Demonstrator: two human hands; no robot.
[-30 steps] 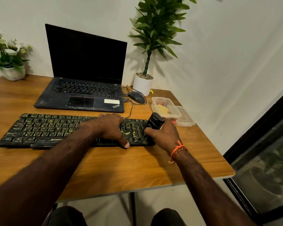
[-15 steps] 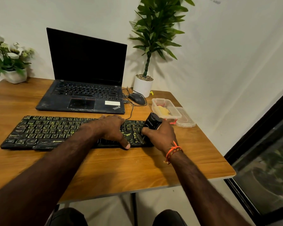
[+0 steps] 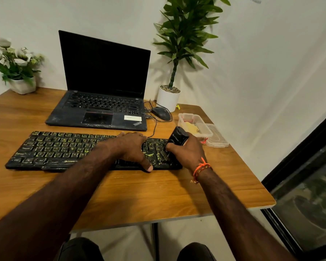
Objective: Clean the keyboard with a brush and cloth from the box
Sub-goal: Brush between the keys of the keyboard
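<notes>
A person seated at a wood-grain desk (image 3: 158, 194) worked a chunky black brush with a printed handle (image 3: 177, 138) over the right end of a black full-size keyboard with yellow-green legends (image 3: 64, 149), the dark bristles pressed down among the keys near the number pad. The right hand (image 3: 188, 151), an orange thread band at its wrist, was wrapped firmly around the brush body. The left hand (image 3: 133, 147) lay flat across the keys just left of the brush, fingers extended and thumb hooked over the front edge, apparently steadying the board.

The job looked to be in its brushing stage and not far advanced: yellowish smears and specks showed on the keys beside the brush. A clear plastic box (image 3: 195, 124) sat open just behind the right hand with a yellow cloth (image 3: 191, 127) inside it, so the wiping appeared not yet begun; its clear lid (image 3: 217, 138) rested beside it.

"ThinkPad" was legible on the palm rest of the open black laptop (image 3: 102, 110), beside a white sticker too small to read. The keyboard's front edge carried lettering beginning "ZEBR", the remainder hidden by the left forearm. The brush's logo could not be made out.
</notes>
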